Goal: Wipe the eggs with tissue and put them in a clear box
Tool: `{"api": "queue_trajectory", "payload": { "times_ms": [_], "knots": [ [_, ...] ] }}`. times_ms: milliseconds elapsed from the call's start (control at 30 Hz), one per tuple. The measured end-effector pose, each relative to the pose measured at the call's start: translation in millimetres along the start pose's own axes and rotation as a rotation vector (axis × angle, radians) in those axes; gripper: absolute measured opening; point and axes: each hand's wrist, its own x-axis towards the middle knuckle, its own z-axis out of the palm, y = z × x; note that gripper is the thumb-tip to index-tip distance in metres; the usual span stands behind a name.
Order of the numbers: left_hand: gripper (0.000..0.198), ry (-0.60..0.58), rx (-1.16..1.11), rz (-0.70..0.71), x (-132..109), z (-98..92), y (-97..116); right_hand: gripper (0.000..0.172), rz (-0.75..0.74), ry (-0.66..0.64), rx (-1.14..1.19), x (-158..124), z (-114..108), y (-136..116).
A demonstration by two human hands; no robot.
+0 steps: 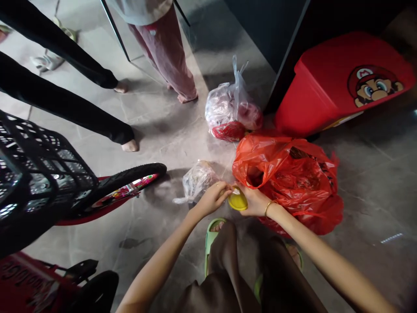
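Low over the floor, my right hand grips a small round yellow object, like a shallow cup or lid; its exact kind is unclear. The fingers of my left hand are pinched together at its left rim, beside a small whitish bit. Whether that bit is held by them is hard to make out. Just beyond my left hand lies a knotted clear plastic bag. A crumpled red plastic bag with dark contents partly showing lies beside and behind my right hand.
A tied clear bag with red items stands beyond, next to a red bin with a cartoon face. A bicycle wheel and black basket are at left. Two people stand ahead: black trousers, pink trousers.
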Motion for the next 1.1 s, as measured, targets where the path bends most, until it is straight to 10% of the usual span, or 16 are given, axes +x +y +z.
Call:
{"api": "queue_trajectory", "payload": {
  "times_ms": [300,600,1100],
  "knots": [
    [0.026,-0.079,0.177,0.087,18,-2.0,-6,0.075,0.019,0.041,-0.031,-1,4,-10],
    [0.022,-0.032,0.043,-0.01,7,-13.9,-3,0.01,0.154,0.36,-0.011,7,12,-25],
    [0.025,-0.185,0.671,0.381,13,-26.8,6,0.015,0.135,0.271,-0.127,10,9,-20]
  ]
}}
